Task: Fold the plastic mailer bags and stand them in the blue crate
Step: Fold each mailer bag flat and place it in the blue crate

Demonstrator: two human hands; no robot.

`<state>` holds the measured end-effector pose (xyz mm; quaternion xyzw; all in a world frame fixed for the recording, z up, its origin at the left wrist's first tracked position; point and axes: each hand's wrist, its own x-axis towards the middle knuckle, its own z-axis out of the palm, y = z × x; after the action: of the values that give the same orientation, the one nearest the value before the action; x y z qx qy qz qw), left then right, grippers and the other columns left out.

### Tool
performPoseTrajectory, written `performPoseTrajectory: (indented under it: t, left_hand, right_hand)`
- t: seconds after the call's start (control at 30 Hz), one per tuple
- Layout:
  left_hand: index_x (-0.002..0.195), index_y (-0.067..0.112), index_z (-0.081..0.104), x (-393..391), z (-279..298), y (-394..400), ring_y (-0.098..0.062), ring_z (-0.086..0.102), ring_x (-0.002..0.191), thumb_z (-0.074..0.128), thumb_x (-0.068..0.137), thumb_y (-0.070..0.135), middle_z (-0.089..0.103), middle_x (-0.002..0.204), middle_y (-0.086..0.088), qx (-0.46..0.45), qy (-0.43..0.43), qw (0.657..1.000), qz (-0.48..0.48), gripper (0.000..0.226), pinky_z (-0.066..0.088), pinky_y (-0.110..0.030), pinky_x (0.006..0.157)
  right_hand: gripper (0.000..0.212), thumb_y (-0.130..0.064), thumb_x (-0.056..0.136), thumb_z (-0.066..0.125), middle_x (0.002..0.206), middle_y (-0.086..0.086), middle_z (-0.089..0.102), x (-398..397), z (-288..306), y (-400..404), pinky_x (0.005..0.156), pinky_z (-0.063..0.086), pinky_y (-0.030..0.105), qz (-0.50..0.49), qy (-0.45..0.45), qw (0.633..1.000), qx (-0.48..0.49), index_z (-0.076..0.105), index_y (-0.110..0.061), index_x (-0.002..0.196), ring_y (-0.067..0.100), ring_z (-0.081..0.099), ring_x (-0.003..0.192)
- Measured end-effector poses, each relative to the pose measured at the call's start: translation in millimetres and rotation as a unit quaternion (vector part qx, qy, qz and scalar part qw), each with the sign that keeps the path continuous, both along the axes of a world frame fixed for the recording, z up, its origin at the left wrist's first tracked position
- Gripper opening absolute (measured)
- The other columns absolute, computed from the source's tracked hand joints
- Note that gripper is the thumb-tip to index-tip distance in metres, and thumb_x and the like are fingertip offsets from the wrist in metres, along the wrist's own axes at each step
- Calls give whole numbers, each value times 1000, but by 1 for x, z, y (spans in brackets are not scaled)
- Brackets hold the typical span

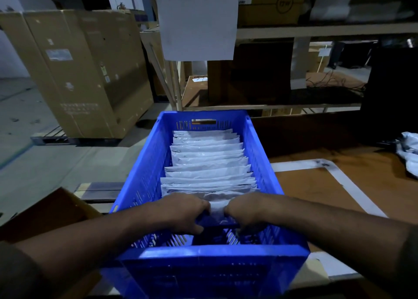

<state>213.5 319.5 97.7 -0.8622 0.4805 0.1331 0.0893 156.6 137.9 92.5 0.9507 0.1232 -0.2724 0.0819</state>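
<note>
The fingertips of both hands are hidden behind the white folded plastic mailer bag (216,208), which is gripped by the left hand (181,210) and right hand (246,208). It is held upright at the near end of a row of standing white mailer bags (207,161) inside the blue slotted plastic crate (144,181). A crumpled pile of grey plastic bags (409,154) is cut off at the right edge of the brown worktop (316,190).

Left hand (181,213) and right hand (245,210): fingertips curl down out of sight behind the nearest bag (217,207), most of which they cover.
Bags behind it (208,161): top edges only; lower parts sunk in the crate (212,257).
Crate: base cut by the bottom edge.
Paper sheet (199,20): top cut off, print too faint to read.
Loose bags (410,154): cut by the right edge.
Cartons (74,72): labels blurred.
Shelf (316,31): contents dark, indistinct.
</note>
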Motion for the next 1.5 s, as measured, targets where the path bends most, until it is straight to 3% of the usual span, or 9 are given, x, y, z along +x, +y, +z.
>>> performPoseTrajectory:
  t: [0.2,0.37,0.47,0.57,0.73,0.93,1.17,1.3,1.5]
  left_hand:
    - [121,27,58,1,4,-3,-26,62,107,66,88,40,68,115,1,-26,-22,999,25,36,43,-32,76]
    - [128,27,58,-1,1,-5,-25,62,109,66,87,36,68,119,0,-3,-16,1000,21,43,46,-32,80]
    - [109,28,64,1,9,-1,-21,64,102,66,86,36,71,106,6,-64,-41,996,48,24,39,-30,71]
    - [89,30,55,3,13,3,-21,64,95,65,87,34,71,97,5,-115,-109,985,74,11,35,-31,65]
    - [106,20,43,10,4,4,-31,66,89,67,81,33,70,95,-3,-130,-128,977,108,37,49,-38,66]
    - [114,16,38,12,-1,-5,-35,66,90,83,72,42,69,102,-7,-68,-152,982,86,66,35,-36,59]
    - [113,13,41,24,4,-15,-37,65,96,87,70,42,69,107,-12,-46,-140,985,94,70,36,-36,62]
    - [118,11,42,16,1,-15,-37,64,100,83,75,34,67,112,-12,-27,-141,986,80,64,36,-38,65]
    - [119,12,42,7,12,-15,-35,65,99,86,73,45,68,112,-11,-17,-142,986,82,71,36,-36,64]
  right_hand:
    - [40,-33,91,71,115,10,69,-6,20,2,62,41,29,-30,-19,999,3,66,-8,121,28,65,105]
    - [32,-26,90,69,116,9,68,-9,22,3,70,44,31,-42,-43,998,15,68,-12,119,30,64,106]
    - [29,-22,90,66,119,9,66,-13,24,-1,74,45,33,-48,-124,991,31,67,-15,117,31,63,111]
    - [20,-14,92,58,120,11,59,-15,29,-1,70,38,34,-36,-212,976,38,62,-12,111,34,61,110]
    - [25,-6,83,69,119,12,48,-9,29,0,64,37,37,-47,-215,975,15,60,-8,106,36,63,97]
    - [36,-18,81,79,115,11,58,4,24,9,65,42,34,-26,-204,977,-60,65,-8,113,29,64,102]
    - [23,-13,87,72,117,10,65,19,27,12,73,45,32,-42,-177,981,-68,68,-9,109,26,65,107]
    - [30,-19,82,80,114,9,65,18,26,13,69,45,32,-47,-159,983,-83,68,-9,109,26,65,105]
    - [36,-19,76,85,111,10,68,15,28,8,73,51,35,-67,-160,983,-55,67,-7,105,28,67,102]
